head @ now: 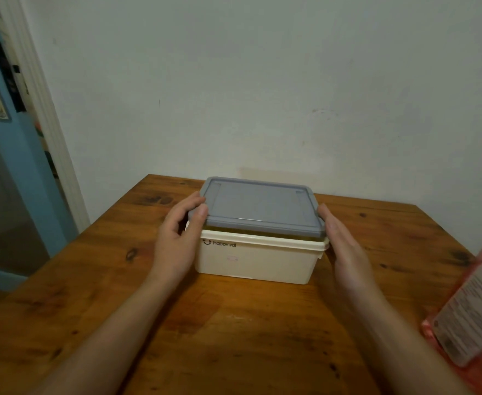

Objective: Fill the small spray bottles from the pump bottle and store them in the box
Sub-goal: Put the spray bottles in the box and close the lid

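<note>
- Box (258, 260): cream plastic with a printed logo on its front wall. It is stood near the middle of the tabletop (234, 323), long side toward the wearer, so that both ends can be reached at once.
- Lid (258, 206): grey, laid on the box. A thin yellowish gap is seen under its front edge, so it is judged to be resting loose and not pressed home.
- Left hand (177, 240): closed on the lid's left end, with the thumb laid on the near top corner and the fingers curled at the edge. A lifting or seating grip is suggested.
- Right hand (345, 246): held flat and straight-fingered against the lid's right end and the box rim, with nothing enclosed. It is judged to steady that side against the left hand's pull.
- Pink container (473, 309): white-labelled and cut off by the right edge of view, well apart from the box. It is probably the pump bottle, though no pump head is shown.
- Small spray bottles: none in view. Whether any are stored inside cannot be told, as the walls are opaque.
- Step in hand: the lid is being handled, but opening or closing cannot be told.
- Surroundings: pale wall (262, 81) behind, blue door frame (20, 172) at left.
</note>
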The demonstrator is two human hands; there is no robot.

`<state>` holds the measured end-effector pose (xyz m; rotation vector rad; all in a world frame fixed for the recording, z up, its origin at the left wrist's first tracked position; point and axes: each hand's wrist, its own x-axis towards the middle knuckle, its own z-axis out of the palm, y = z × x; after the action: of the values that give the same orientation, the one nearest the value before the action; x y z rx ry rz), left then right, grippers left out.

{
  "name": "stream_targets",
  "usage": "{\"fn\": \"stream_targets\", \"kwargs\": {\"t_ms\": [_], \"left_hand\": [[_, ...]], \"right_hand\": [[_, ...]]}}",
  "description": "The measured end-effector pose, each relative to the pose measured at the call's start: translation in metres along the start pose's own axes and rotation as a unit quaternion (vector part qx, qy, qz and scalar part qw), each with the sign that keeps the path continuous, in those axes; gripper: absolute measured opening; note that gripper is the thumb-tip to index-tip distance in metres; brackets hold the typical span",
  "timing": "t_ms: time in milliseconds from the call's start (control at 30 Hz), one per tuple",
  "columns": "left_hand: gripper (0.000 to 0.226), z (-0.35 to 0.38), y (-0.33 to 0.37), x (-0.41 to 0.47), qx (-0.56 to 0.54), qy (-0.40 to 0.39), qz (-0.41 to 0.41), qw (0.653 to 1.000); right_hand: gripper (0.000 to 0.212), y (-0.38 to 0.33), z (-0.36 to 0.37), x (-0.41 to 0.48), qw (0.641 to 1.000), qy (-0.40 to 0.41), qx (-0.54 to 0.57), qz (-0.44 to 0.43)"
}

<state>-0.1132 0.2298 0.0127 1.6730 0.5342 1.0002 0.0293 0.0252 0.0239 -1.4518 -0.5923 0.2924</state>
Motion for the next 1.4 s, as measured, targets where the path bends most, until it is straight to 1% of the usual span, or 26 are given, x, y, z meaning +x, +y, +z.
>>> {"fn": "stream_targets", "kwargs": {"t_ms": [67,133,200,367,467,567,600,667,767,833,900,1000,1100,1233,1300,1400], "left_hand": [[0.028,0.0,-0.002,-0.001,0.002,0.015,0.011,1.0],[0.026,0.002,-0.002,-0.003,0.006,0.027,0.025,0.999],[0.029,0.003,-0.001,-0.005,0.008,0.03,0.032,0.999],[0.021,0.002,-0.006,-0.007,0.012,0.04,0.064,0.997],[0.024,0.002,-0.008,-0.008,0.014,0.037,0.072,0.997],[0.021,0.002,-0.01,-0.006,0.008,0.04,0.07,0.997],[0.019,0.002,-0.009,-0.005,0.003,0.046,0.06,0.997],[0.02,0.005,-0.006,-0.004,-0.032,0.057,0.011,0.998],[0.022,0.004,0.003,0.008,-0.137,0.057,-0.109,0.983],[0.035,-0.001,0.007,0.023,-0.187,0.019,-0.187,0.964],[0.047,-0.006,0.01,0.036,-0.205,-0.032,-0.232,0.95],[0.046,-0.005,0.016,0.046,-0.167,-0.067,-0.248,0.952],[0.036,-0.002,0.019,0.05,-0.187,-0.071,-0.288,0.937],[0.028,-0.001,0.02,0.05,-0.193,-0.08,-0.293,0.933],[0.03,-0.001,0.018,0.049,-0.2,-0.071,-0.303,0.929],[0.044,0.0,0.013,0.05,-0.214,-0.062,-0.313,0.923]], "right_hand": [[0.056,0.001,-0.001,-0.004,1.0,0.004,-0.008,-0.004],[0.054,0.0,-0.002,-0.006,1.0,0.004,-0.023,-0.011],[0.05,0.0,-0.004,-0.009,0.999,0.0,-0.03,-0.014],[0.053,0.005,-0.005,-0.012,1.0,0.009,-0.014,-0.026],[0.054,0.007,-0.005,-0.014,0.999,0.018,-0.01,-0.031],[0.046,0.008,-0.004,-0.014,0.999,0.032,-0.015,-0.032],[0.041,0.007,-0.004,-0.011,0.999,0.043,-0.01,-0.032],[0.033,0.005,-0.003,-0.003,0.997,0.071,0.003,-0.014],[0.035,0.0,-0.002,0.014,0.993,0.099,0.033,0.054],[0.038,-0.004,-0.002,0.027,0.989,0.093,0.05,0.103],[0.04,-0.006,-0.002,0.039,0.985,0.077,0.063,0.14],[0.047,-0.006,-0.002,0.052,0.98,0.053,0.077,0.173],[0.042,-0.002,-0.002,0.057,0.979,0.041,0.073,0.187],[0.054,0.006,-0.006,0.063,0.978,0.04,0.062,0.194],[0.057,0.01,-0.008,0.065,0.979,0.045,0.047,0.191],[0.066,0.013,-0.007,0.067,0.976,0.048,0.046,0.208]]}}
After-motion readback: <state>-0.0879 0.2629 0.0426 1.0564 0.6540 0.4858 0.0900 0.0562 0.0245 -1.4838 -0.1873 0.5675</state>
